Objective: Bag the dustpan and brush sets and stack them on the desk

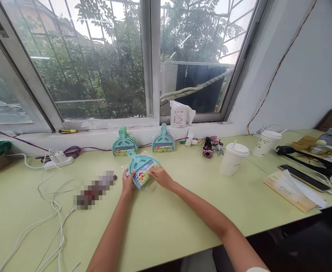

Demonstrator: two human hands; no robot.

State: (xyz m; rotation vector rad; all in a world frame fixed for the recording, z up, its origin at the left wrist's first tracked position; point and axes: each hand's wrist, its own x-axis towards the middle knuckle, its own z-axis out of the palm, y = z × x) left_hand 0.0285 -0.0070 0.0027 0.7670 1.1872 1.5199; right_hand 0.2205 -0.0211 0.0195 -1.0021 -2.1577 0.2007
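A teal mini dustpan-and-brush set (141,168) in clear packaging lies on the pale green table (166,215), a short reach in front of me. My left hand (128,182) grips its left edge. My right hand (160,176) holds its right side, fingers resting on the coloured label. Two stacks of the same teal sets lean against the wall under the window, one stack (124,142) on the left and one stack (163,139) on the right.
A white power strip (59,161) with white cables trails over the left of the table. Two lidded paper cups (234,158) (266,142) stand at right, near a tissue box (292,189), a phone (304,177) and a pink-black object (208,148). A blurred patch (94,189) lies left of my hands.
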